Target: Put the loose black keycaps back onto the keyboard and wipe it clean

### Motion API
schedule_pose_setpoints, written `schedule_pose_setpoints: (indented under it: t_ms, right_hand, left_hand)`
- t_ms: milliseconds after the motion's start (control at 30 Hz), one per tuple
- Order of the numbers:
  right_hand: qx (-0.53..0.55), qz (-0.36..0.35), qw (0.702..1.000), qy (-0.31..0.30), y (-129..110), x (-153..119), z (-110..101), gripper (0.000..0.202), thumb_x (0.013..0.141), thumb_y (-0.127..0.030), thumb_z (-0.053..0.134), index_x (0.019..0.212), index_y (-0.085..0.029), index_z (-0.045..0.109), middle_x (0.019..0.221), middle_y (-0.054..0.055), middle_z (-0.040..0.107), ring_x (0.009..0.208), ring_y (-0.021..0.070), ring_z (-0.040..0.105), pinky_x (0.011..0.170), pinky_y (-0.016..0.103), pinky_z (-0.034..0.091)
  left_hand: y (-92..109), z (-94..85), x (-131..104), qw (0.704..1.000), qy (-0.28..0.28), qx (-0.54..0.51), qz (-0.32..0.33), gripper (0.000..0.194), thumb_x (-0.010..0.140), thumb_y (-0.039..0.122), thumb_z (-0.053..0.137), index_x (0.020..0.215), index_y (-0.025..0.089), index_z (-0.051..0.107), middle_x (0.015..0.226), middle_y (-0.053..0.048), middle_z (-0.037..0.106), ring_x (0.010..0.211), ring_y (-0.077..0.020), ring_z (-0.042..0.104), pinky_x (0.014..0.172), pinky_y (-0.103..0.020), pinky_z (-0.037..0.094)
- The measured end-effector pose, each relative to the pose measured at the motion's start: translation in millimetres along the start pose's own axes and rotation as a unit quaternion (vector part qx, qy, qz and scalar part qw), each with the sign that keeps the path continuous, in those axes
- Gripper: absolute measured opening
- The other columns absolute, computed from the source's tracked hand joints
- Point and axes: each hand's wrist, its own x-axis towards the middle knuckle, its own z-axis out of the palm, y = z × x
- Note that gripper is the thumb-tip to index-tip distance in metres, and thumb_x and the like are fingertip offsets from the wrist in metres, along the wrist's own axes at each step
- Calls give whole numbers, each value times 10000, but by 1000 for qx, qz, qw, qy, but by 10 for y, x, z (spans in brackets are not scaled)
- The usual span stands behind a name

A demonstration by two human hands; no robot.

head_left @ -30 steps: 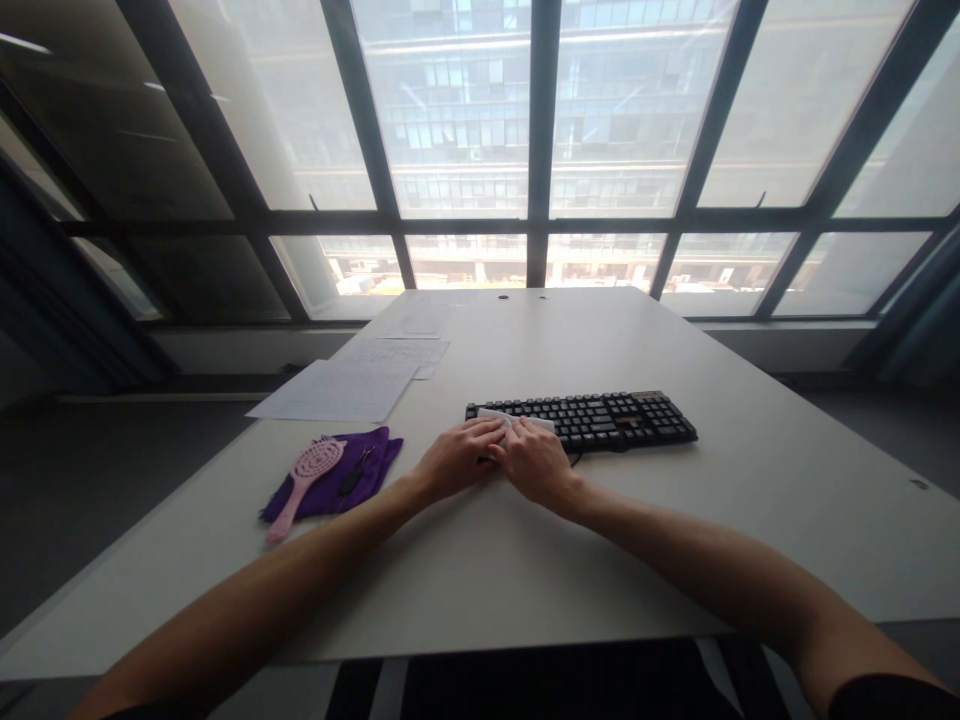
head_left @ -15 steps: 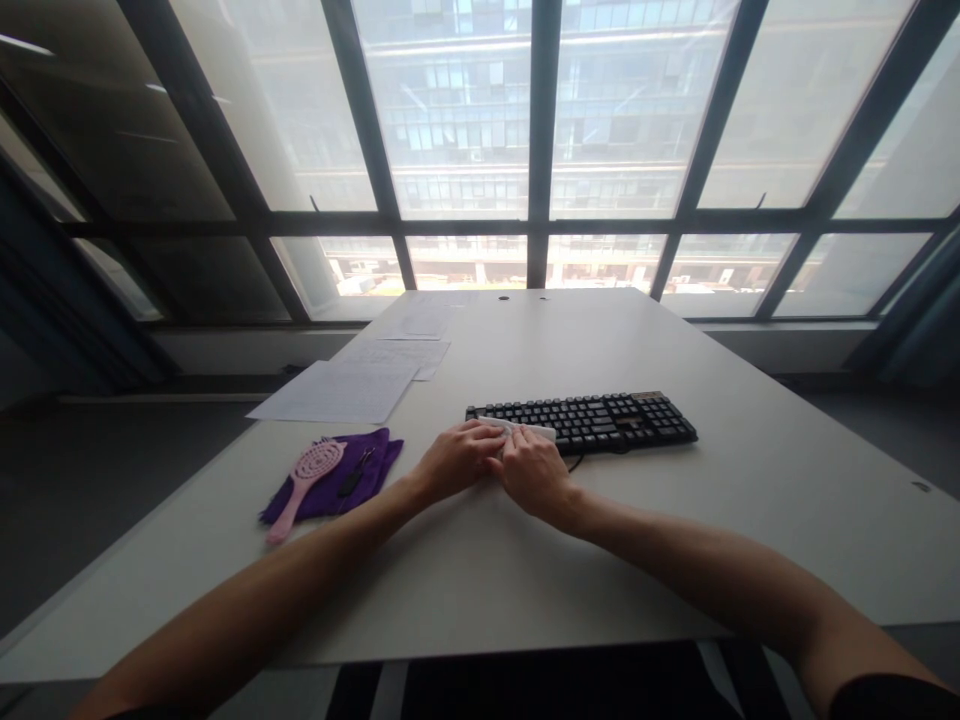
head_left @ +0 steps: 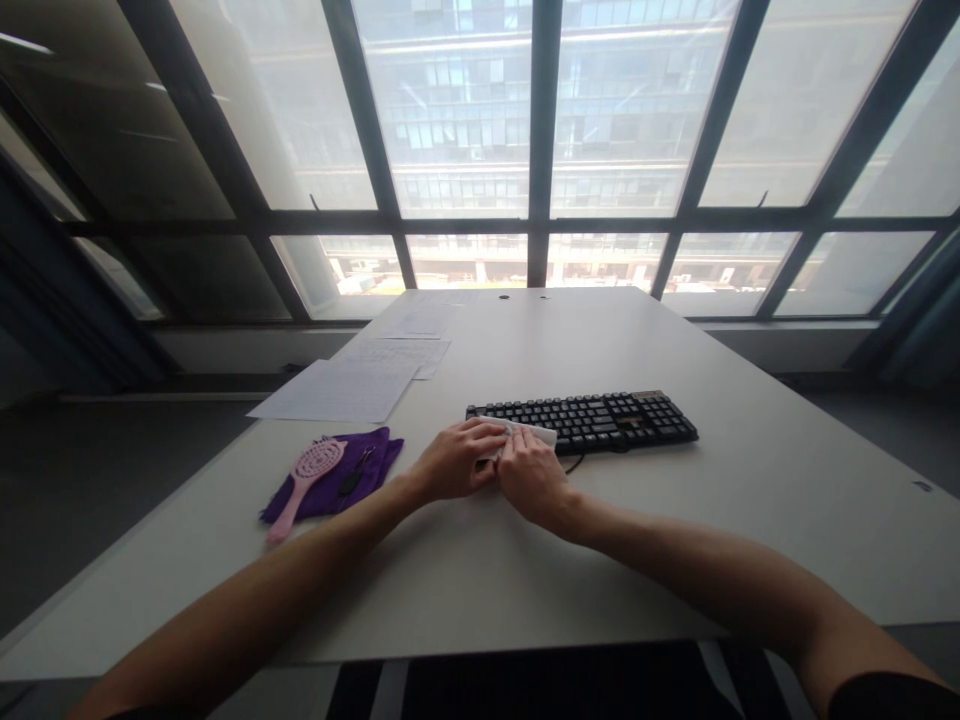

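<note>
A white object, perhaps folded paper or cloth (head_left: 541,435), lies under my fingers along the front left edge of a black keyboard (head_left: 600,420). My left hand (head_left: 460,460) is closed on its left part, fingertips at the keyboard's edge. My right hand (head_left: 531,473) presses its bunched fingers on the middle of the white object, right beside the left hand. The fingers cover much of it. A short black cable shows just right of my right hand.
On the white table (head_left: 480,590), a pink hairbrush (head_left: 304,485) and a small black item (head_left: 352,480) rest on a purple cloth (head_left: 375,450) at the left. Paper sheets (head_left: 337,390) lie behind them. Large windows stand beyond.
My left thumb has drawn slightly away from my right hand, leaving a small gap. The right hand has shifted very slightly. The keyboard has not moved.
</note>
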Motion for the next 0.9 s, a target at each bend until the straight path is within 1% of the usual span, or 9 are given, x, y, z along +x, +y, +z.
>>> schedule_pose_setpoints:
  t_ms: [67, 133, 233, 333, 467, 567, 767, 900]
  right_hand:
    - [-4, 0, 1000, 2, 11, 10, 5, 431, 973, -120, 450, 1305, 90, 624, 1351, 334, 599, 1307, 361, 583, 1082, 427, 481]
    - [-8, 2, 1000, -1, 24, 19, 7, 417, 970, -93, 440, 1296, 77, 637, 1340, 316, 617, 1301, 349, 590, 1061, 410, 501]
    - [-6, 4, 1000, -8, 45, 32, 7, 407, 972, -70, 432, 1291, 61, 647, 1336, 300, 628, 1293, 336, 599, 1037, 396, 520]
    - [-1, 3, 1000, -10, 68, 43, 1, 391, 977, -73, 439, 1279, 40, 661, 1326, 290, 640, 1279, 319, 612, 1028, 384, 525]
    - [-1, 0, 1000, -15, 85, 52, -17, 378, 978, -70, 441, 1256, 16, 681, 1310, 274, 656, 1256, 313, 626, 996, 381, 543]
    - [-5, 0, 1000, -15, 87, 53, -28, 379, 976, -64, 440, 1256, 9, 684, 1316, 267, 655, 1255, 311, 626, 981, 375, 551]
    - [0, -2, 1000, -13, 90, 52, -42, 354, 979, -68, 446, 1218, -4, 699, 1289, 270, 667, 1249, 316, 628, 969, 388, 554]
    - [4, 0, 1000, -10, 91, 52, -52, 348, 989, -66, 426, 1198, -26, 701, 1251, 254, 690, 1234, 311, 637, 951, 386, 563]
  left_hand:
    - [-15, -2, -4, 1000, 2, -1, -3, 397, 888, 156, 606, 1263, 259, 687, 1299, -46, 695, 1247, -243, 598, 1087, -395, 492]
    - [-44, 0, -9, 1000, 2, -3, -3, 379, 918, 161, 583, 1264, 271, 692, 1299, -36, 698, 1245, -234, 601, 1088, -395, 491]
    - [-82, 6, -10, 1000, -1, -10, 2, 327, 992, 219, 527, 1259, 284, 705, 1304, -27, 701, 1240, -227, 610, 1083, -401, 494]
    - [-100, 34, -6, 1000, 13, -12, -7, 313, 1037, 268, 477, 1220, 261, 730, 1272, -37, 720, 1210, -230, 630, 1058, -403, 512]
    - [-119, 94, -6, 999, 40, -10, -8, 259, 1023, 279, 535, 1164, 271, 753, 1224, -30, 738, 1147, -221, 655, 1011, -376, 540]
    - [-130, 113, -8, 999, 47, -12, 3, 236, 1015, 288, 565, 1153, 285, 757, 1198, -36, 744, 1127, -212, 664, 991, -360, 549]
    - [-126, 100, 0, 999, 47, -17, 6, 230, 1010, 302, 584, 1166, 295, 753, 1192, -38, 743, 1121, -209, 668, 993, -359, 548]
    - [-131, 111, 1, 998, 53, -25, 3, 216, 1007, 306, 590, 1136, 294, 763, 1181, -39, 747, 1121, -204, 670, 992, -350, 548]
